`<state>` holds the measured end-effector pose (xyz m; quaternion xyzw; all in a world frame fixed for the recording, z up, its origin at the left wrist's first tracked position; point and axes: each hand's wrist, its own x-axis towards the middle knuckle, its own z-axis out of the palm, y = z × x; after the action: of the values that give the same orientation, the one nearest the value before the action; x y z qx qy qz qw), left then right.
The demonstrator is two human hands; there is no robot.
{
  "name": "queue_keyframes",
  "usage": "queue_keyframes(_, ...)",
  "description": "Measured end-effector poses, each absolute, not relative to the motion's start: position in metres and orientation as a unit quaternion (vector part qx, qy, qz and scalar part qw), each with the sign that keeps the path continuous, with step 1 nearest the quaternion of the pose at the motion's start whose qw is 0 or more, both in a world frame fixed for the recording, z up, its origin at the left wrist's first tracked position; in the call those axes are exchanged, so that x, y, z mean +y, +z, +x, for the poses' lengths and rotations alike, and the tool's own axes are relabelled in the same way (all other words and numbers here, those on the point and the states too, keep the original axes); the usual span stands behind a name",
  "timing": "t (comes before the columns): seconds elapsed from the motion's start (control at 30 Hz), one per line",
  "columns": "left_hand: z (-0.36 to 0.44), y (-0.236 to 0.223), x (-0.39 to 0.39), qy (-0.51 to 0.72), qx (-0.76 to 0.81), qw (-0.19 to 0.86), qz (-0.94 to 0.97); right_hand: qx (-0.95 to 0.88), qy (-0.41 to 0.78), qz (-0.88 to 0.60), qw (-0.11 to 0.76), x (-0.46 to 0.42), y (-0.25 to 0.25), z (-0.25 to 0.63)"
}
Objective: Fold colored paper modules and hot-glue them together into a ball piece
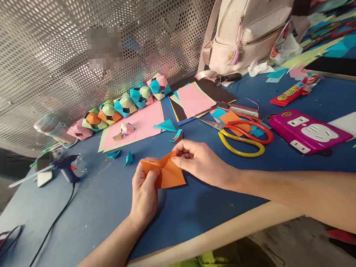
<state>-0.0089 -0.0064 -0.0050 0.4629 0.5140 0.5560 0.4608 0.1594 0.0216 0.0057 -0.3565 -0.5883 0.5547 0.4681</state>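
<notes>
An orange paper (pixel 168 173) is held just above the near part of the blue table (pixel 109 200), close to the middle of the view, and it is gripped from both sides. The left hand (pixel 144 191) is closed on the paper's near-left edge, thumb on top and fingers beneath, while the right hand (pixel 198 160) pinches the far-right corner between thumb and fingertips. The sheet appears already folded, with a crease running across it and a point sticking out to the left. For the fold in hand to come out clean, the edges are best matched corner to corner before any pressure is put on, and the crease is best run down with a fingertip from the middle outward, so that no slack is trapped. A lighter pinch at the corner would keep the thin paper from buckling, and laying it flat on the table would probably give a sharper line than folding in the air. Small folded pieces in blue and orange (pixel 176 135) lie just beyond the hands. Farther off a row of finished paper shapes (pixel 126 102) stands along the mesh wall. Scissors (pixel 242 134) lie to the right, well clear of the hands, and a glue gun (pixel 65 167) rests to the left with its cord trailing toward the near edge.
</notes>
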Motion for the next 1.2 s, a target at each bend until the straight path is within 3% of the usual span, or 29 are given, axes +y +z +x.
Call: queue_keyframes(1.2, -0.006, 0.006, -0.016, 0.422, 0.527, 0.409, 0.614, -0.628, 0.515, -0.345, 0.471, 0.019, 0.007, 0.161)
